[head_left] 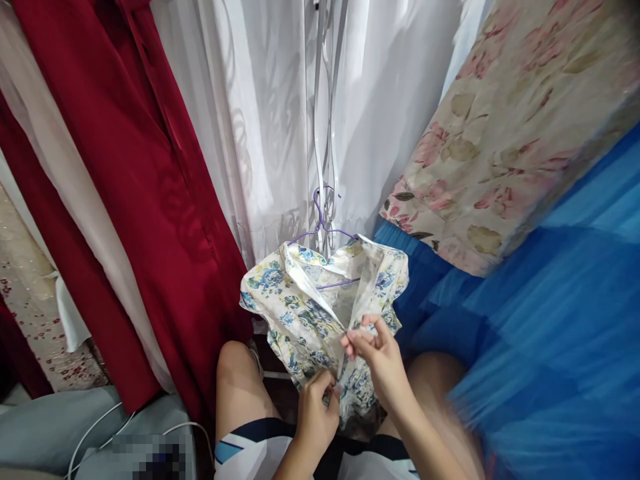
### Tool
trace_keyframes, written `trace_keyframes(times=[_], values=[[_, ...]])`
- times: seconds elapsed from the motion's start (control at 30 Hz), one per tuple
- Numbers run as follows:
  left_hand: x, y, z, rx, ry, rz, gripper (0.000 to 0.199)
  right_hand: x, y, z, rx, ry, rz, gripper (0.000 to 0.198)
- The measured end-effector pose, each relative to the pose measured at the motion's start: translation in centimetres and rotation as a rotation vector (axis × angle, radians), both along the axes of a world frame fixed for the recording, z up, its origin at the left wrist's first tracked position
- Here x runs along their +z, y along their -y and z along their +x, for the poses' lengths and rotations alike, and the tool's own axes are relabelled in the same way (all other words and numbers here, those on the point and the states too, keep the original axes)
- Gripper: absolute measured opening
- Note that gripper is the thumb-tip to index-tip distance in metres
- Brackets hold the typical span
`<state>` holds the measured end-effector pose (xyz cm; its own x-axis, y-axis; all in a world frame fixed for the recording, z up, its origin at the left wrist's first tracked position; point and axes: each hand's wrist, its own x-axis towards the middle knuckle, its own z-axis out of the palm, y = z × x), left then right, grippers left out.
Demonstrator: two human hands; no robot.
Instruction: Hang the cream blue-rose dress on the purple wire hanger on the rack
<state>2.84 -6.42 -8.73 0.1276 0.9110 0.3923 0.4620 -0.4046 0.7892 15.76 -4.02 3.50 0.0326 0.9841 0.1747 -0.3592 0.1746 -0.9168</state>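
Observation:
A white blouse [290, 313] with blue and yellow-green flowers hangs on a purple wire hanger [345, 233] in front of me, its front opening parted. Low on that opening, my left hand [319, 400] is closed on the cloth edge between thumb and fingers. Higher up and to the right, my right hand [377, 350] is pinched close to the edge of the opening. Whatever lies between its fingertips is too small to make out. The blouse's lower part drops between my knees and is partly hidden by my hands.
White curtain-like fabric [270, 133] and a white metal stand [319, 120] are behind the blouse. Red cloth [165, 200] hangs at left, pink-flowered cloth [480, 153] and blue tulle [540, 313] at right. A grey cushioned surface [75, 413] with a white cable [95, 427] lies lower left.

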Motion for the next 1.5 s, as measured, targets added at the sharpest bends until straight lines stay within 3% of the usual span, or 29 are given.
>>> trace_keyframes(times=[0.2, 0.3, 0.4, 0.5, 0.57, 0.63, 0.73, 0.8, 0.9, 0.97, 1.1, 1.23, 1.33, 1.4, 1.5], values=[[-1.9, -0.4, -0.2, 0.004, -0.028, 0.015, 0.018, 9.7, -5.4, -1.4, -0.037, -0.088, 0.158, 0.046], [-2.3, -1.0, -0.9, 0.003, -0.082, 0.01, 0.016, 12.4, -7.1, -2.1, -0.089, -0.143, 0.178, 0.047], [-2.1, -2.2, -2.0, -0.027, -0.136, -0.021, 0.015, 13.5, -7.8, -2.3, -0.112, -0.172, 0.21, 0.047], [-0.3, -3.7, -3.2, -0.067, -0.152, -0.066, 0.017, 13.5, -7.6, -2.4, -0.085, -0.139, 0.235, 0.044], [2.5, -4.6, -3.9, -0.085, -0.089, -0.052, 0.013, 13.3, -7.2, -2.4, -0.079, -0.114, 0.28, 0.04], [6.8, -5.3, -4.3, -0.063, 0.038, 0.054, 0.009, 13.0, -6.6, -2.4, -0.078, -0.081, 0.32, 0.038], [14.5, -6.5, -4.5, -0.025, 0.179, 0.36, 0.026, 12.9, -5.7, -2.7, -0.073, -0.026, 0.362, 0.038], [19.2, -7.5, -4.4, -0.03, 0.177, 0.471, 0.036, 13.0, -5.2, -3.0, -0.062, 0.0, 0.4, 0.037], [23.4, -8.9, -3.9, -0.065, 0.076, 0.508, 0.032, 13.3, -4.9, -3.2, -0.048, 0.001, 0.441, 0.037], [24.4, -9.5, -3.4, -0.077, 0.042, 0.525, 0.025, 13.4, -4.9, -3.1, -0.054, -0.013, 0.431, 0.037], [24.7, -9.4, -2.4, -0.039, 0.101, 0.59, 0.022, 12.1, -5.9, -3.3, -0.098, -0.004, 0.401, 0.035], [25.7, -9.3, -2.9, 0.117, 0.198, 0.662, 0.022, 9.4, -6.9, -3.3, -0.07, 0.058, 0.33, 0.036], [26.1, -10.5, -5.3, 0.247, 0.302, 0.692, 0.023, 7.8, -6.5, -2.5, -0.028, 0.083, 0.28, 0.036], [25.4, -12.1, -7.7, 0.313, 0.393, 0.691, 0.025, 7.1, -5.7, -1.7, -0.007, 0.098, 0.275, 0.034], [22.5, -14.8, -11.6, 0.42, 0.641, 0.601, 0.024, 6.3, -4.5, -0.9, 0.038, 0.171, 0.268, 0.025]])
